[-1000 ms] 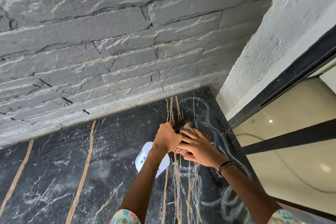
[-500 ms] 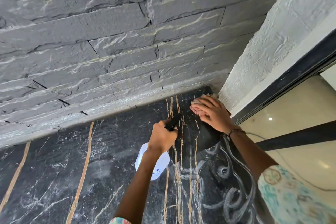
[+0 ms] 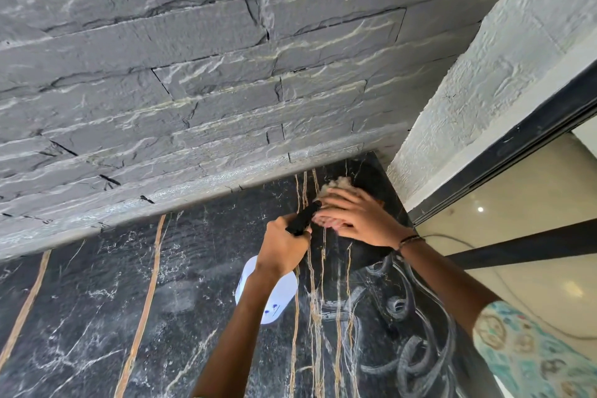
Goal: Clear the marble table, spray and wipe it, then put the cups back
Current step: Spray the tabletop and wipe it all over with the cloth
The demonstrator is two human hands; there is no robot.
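My right hand [image 3: 358, 220] has slid back from the corner a little, flat on the cloth [image 3: 336, 186] near the worktop [image 3: 97, 317] corner. Left hand [image 3: 284, 245] grips the spray bottle [image 3: 268, 294]. Wiping step; next, sweep the cloth outward. No cups visible.

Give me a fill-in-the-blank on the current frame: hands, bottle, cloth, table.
1. The left hand grips the spray bottle by its ____ trigger head.
2. The right hand presses a cloth flat on the ____ table.
3. The cloth sits near the table's far ____ corner, close to the stone wall.
4. Number of cups visible on the table: ____.

Missing words: black; marble; right; zero
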